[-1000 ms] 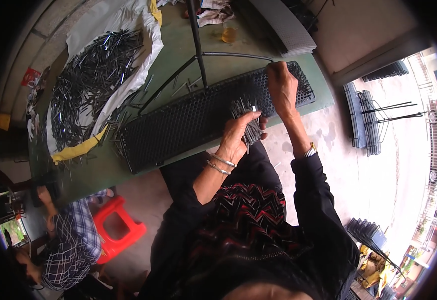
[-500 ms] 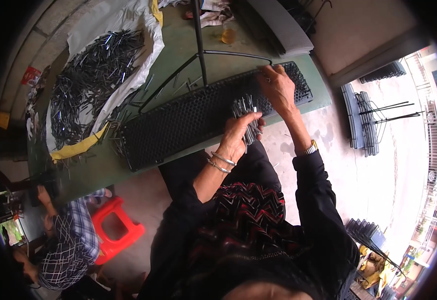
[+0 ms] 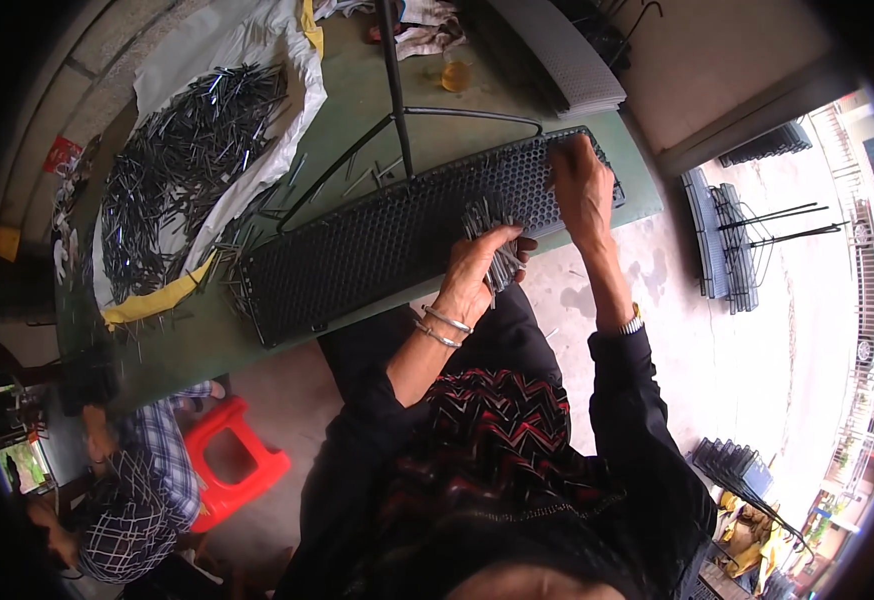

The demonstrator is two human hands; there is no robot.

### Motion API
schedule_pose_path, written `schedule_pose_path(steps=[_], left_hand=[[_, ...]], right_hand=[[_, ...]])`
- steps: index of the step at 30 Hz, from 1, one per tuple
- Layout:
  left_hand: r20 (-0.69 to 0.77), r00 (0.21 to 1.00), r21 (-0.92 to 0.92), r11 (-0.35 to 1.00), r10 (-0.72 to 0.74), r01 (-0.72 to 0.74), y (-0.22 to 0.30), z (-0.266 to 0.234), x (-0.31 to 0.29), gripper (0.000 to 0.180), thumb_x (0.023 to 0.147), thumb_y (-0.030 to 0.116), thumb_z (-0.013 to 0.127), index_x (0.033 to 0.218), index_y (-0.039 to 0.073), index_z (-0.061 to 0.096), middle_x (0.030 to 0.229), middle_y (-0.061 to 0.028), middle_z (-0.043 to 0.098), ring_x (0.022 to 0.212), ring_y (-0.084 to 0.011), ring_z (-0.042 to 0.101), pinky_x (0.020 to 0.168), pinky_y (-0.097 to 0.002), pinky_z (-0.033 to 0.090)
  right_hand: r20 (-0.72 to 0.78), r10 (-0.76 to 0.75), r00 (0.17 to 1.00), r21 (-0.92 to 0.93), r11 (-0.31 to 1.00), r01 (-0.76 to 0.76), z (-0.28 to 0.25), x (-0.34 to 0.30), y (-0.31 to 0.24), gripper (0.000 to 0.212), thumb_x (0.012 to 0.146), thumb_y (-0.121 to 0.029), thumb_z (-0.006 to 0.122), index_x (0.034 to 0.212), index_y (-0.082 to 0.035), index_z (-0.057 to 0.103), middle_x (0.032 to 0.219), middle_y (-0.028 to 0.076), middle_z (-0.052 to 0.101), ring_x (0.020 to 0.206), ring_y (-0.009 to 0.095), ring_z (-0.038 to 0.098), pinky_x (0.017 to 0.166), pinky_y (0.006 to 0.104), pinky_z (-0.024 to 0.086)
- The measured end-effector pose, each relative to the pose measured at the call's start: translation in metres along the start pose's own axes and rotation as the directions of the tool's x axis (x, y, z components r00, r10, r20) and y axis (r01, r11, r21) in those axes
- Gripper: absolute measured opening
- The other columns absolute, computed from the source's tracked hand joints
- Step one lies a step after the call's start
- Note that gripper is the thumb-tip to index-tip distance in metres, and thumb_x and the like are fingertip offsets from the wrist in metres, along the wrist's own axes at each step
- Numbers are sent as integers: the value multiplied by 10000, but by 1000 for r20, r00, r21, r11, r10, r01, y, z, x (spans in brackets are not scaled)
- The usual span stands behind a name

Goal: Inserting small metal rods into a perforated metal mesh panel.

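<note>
A long black panel full of small holes (image 3: pixel 357 250) lies along the near edge of the green table. Just over its front edge, my left hand (image 3: pixel 479 262) is closed round a bundle of thin metal rods (image 3: pixel 495 235) that stick up past the thumb. My right hand (image 3: pixel 584 185) is at the panel's right end, fingers bent down to its surface and pinched together. What those fingertips hold, if anything, is hidden. Behind the panel a black metal stand (image 3: pixel 404 130) spreads its thin legs, one reaching down to the panel's back edge.
Left of the panel, an open white sack (image 3: pixel 302 100) holds a heap of dark metal rods (image 3: pixel 192 150); several lie loose beside it. A glass of amber liquid (image 3: pixel 455 76) and stacked grey sheets (image 3: pixel 557 60) stand farther back. At lower left, a person (image 3: pixel 132 510) sits near a red stool (image 3: pixel 242 470).
My right hand has shifted right along the panel toward its end corner, uncovering holes where it was. My left hand stays in place with its bundle.
</note>
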State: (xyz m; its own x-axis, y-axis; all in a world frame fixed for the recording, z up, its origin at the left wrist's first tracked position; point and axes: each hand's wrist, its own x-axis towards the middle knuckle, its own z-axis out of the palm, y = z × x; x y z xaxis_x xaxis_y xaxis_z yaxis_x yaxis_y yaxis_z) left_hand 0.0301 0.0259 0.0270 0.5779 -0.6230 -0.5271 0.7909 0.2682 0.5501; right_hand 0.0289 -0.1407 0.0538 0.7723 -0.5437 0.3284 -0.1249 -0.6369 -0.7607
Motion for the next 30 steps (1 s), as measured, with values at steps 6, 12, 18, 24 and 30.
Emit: schedule_pose_path(steps=[6,12,18,24,30], left_hand=[[25,1000,-21,1000,9,-9,3,3,2,173,795,174,688,868,22,646,734,-96,667,580,-146,601,474,-277,467],[61,998,7,1000,-3,3,3,-1,4,183,799,195,687,892,48,632,738,-99,673,550,-128,568,454,-262,431],[119,993,55,999,-5,-1,3,2,2,224,819,220,681,959,49,645,798,-100,678,613,-118,583,491,-252,456],[102,994,72,997,-33,26,3,4,-2,212,815,205,678,951,45,651,803,-108,681,610,-120,583,484,-252,453],[110,994,46,998,29,-34,-4,4,0,215,811,196,673,953,35,662,799,-109,681,609,-129,585,478,-253,454]], right_hand=[[-155,-194,969,-45,981,189,39,15,39,67,893,-97,549,906,-33,565,632,125,584,534,214,592,522,328,457],[-68,-236,969,-186,958,220,38,6,27,80,854,-130,599,912,-78,616,848,123,622,723,304,618,622,366,484],[120,-214,969,-357,902,243,22,7,23,151,845,-205,611,962,-125,664,927,115,614,793,319,619,676,393,498],[380,-31,925,-134,987,88,-8,0,11,193,844,-179,624,972,-39,663,864,106,638,784,224,637,696,334,486],[610,-17,792,221,964,-150,-25,-10,-3,148,836,-97,604,928,14,638,792,110,661,743,109,619,648,281,484]])
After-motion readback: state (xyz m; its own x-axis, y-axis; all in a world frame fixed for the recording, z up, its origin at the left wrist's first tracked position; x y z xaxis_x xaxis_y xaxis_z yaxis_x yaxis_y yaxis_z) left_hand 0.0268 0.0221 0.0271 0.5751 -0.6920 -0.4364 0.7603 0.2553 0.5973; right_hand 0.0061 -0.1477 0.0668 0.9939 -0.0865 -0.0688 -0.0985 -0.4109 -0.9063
